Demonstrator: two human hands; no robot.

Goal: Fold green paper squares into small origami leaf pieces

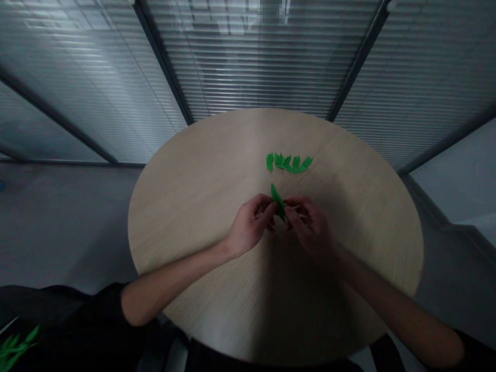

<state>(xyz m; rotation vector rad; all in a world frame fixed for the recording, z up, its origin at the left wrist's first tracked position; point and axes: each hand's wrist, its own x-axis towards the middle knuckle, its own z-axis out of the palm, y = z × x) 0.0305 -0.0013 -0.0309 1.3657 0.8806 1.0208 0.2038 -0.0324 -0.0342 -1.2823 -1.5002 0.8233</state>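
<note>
Over the middle of a round wooden table (194,206), both my hands pinch one small green leaf-shaped piece (277,200). My left hand (251,225) grips it from the left with curled fingers, and my right hand (308,225) grips it from the right. The leaf's tip points up and away from me. Beyond the hands, a row of several similar green leaves (289,163) lies flat on the tabletop, a little apart from my fingers.
Glass partitions with horizontal blinds (251,57) stand behind the table. More green leafy stems (15,346) show at the bottom left, near my dark sleeve. Grey floor surrounds the table on both sides.
</note>
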